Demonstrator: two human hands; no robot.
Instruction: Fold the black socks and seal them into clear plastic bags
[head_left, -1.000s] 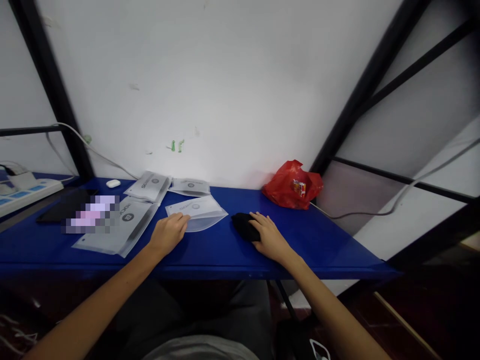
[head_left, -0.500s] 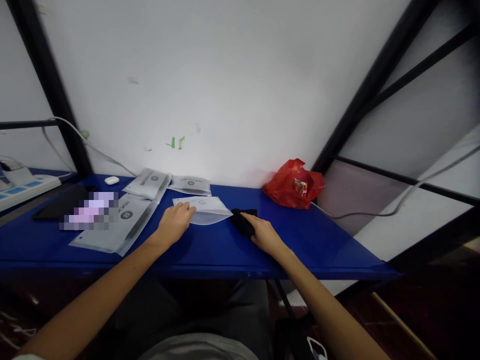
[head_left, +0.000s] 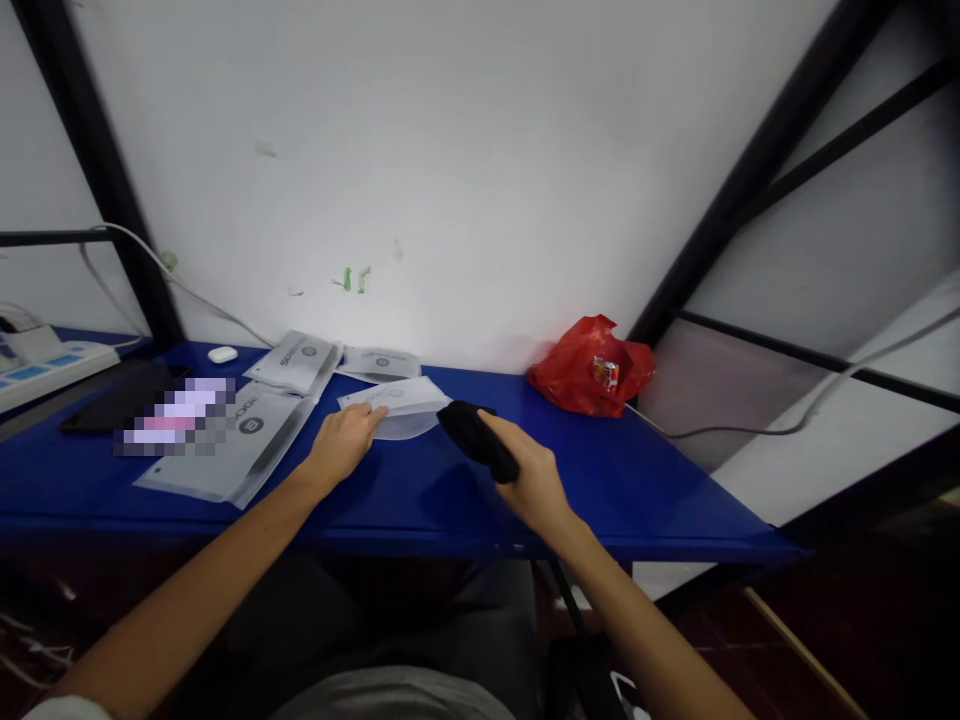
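1. Head view, hands: the right hand (head_left: 531,482) is seen closed around a black fabric bundle (head_left: 471,434), which is held just above the blue table (head_left: 660,490), its far end touching or just short of the open edge of a frosted pouch (head_left: 401,400). The left hand (head_left: 341,446) is laid on the pouch's left corner, fingers curled. Whether the film is pinched or only pressed down cannot be told. The two hands are kept apart, with the pouch mouth between them.

2. Head view, handling: the bundle is judged soft, light and compressible, likely to sag or unroll if gripped loosely. It is best taken around its middle, as it is now. The pouch is judged thin, slick and floppy, easily slid on the smooth tabletop. It is best held at the lip beside the opening.

3. Head view, surroundings: a large printed pouch (head_left: 238,452) lies to the left, near the left forearm. Two smaller pouches (head_left: 298,360) are stacked by the wall behind it. A white earbud case (head_left: 223,354), a dark flat device (head_left: 112,402) and a power strip (head_left: 46,364) are found further left. A red plastic bag (head_left: 589,366) rests against the wall on the right, well apart from both hands.
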